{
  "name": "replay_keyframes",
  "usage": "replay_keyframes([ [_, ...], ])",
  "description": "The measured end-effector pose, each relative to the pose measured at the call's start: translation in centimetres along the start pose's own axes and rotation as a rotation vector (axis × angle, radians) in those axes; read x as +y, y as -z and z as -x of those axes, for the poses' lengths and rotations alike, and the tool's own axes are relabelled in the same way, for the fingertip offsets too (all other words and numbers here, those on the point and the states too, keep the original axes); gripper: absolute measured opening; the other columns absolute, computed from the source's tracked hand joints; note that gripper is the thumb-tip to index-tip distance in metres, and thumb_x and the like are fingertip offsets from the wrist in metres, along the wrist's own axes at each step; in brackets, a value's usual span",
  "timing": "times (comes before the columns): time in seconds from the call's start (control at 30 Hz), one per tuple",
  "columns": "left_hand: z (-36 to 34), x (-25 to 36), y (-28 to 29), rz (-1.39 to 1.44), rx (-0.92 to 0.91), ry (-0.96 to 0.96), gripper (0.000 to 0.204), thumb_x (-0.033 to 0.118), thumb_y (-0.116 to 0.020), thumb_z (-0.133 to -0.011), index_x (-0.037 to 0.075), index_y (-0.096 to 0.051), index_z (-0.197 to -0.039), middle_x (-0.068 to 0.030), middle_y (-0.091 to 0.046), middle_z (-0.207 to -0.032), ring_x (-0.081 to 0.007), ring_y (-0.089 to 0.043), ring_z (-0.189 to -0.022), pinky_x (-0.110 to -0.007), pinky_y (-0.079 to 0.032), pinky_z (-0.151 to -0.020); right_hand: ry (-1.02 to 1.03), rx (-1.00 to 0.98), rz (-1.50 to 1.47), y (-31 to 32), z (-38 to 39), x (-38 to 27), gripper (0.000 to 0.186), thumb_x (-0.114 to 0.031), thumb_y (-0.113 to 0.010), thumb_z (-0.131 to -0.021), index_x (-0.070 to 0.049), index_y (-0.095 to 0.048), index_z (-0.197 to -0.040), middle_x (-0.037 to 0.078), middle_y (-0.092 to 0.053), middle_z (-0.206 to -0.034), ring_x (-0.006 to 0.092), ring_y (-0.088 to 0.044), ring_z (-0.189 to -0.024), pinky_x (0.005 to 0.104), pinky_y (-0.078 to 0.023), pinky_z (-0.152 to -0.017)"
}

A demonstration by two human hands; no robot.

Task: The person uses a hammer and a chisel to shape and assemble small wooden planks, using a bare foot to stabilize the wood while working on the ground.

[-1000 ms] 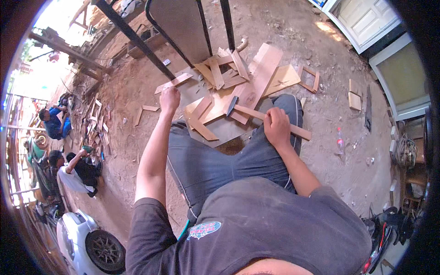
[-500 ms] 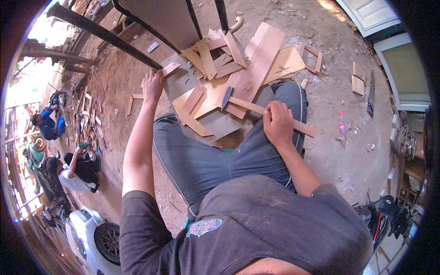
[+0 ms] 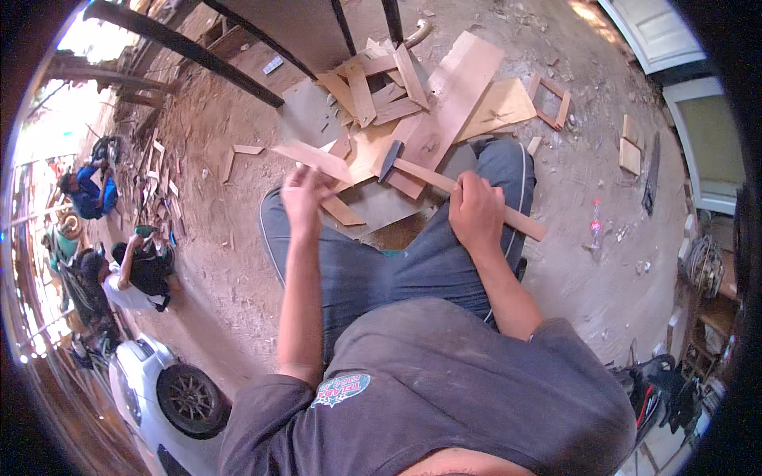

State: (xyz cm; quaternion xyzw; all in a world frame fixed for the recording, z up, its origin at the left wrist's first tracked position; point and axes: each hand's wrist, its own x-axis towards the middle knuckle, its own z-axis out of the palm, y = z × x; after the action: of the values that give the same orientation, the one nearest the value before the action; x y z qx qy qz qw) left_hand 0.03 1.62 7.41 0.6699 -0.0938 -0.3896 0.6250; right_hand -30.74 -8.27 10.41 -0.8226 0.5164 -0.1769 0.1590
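My left hand has its fingers closed on a short, pale wooden strip, slightly blurred, above the wood pile in front of my legs. My right hand grips the long wooden handle of a hammer, whose dark metal head lies over the boards. Beneath and beyond are a wide pinkish board, a yellowish board and several jumbled strips on a grey sheet.
Dark metal posts stand ahead. A small wooden frame, wood blocks and a plastic bottle are at right. Two co-workers crouch at left among scattered wood, near a white car. Framed panels line the right edge.
My left hand has brought the strip back from near the metal post, rightward and toward me, over the pile. My right hand stays on the hammer handle.
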Motion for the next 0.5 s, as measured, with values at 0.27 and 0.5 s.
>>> replay_keyframes([
  [0.27,1.6,-4.5,-1.6,-0.493,0.042,-0.106,0.036,0.01,-0.07,-0.099,-0.006,-0.065,-0.13,-0.0149,-0.079,-0.098,-0.0156,-0.076,-0.077,-0.029,-0.06,-0.057,0.057,0.034,0.004,-0.3,0.1,0.0,0.008,-0.017,-0.062,-0.097,-0.01,-0.059,-0.098,0.011,-0.067,-0.086,0.036,-0.067,-0.087,0.0524,-0.045,-0.078],
  [0.5,3.0,-2.6,-2.7,-0.993,0.136,-0.339,0.028,0.026,-0.078,-0.092,0.008,-0.074,-0.113,-0.0163,-0.077,-0.098,-0.0372,-0.074,-0.093,-0.048,-0.057,-0.083,0.077,0.065,0.038,-0.6,0.3,0.1,0.01,-0.019,-0.062,-0.098,-0.01,-0.06,-0.097,0.011,-0.067,-0.084,0.0359,-0.067,-0.086,0.0513,-0.045,-0.077],
])
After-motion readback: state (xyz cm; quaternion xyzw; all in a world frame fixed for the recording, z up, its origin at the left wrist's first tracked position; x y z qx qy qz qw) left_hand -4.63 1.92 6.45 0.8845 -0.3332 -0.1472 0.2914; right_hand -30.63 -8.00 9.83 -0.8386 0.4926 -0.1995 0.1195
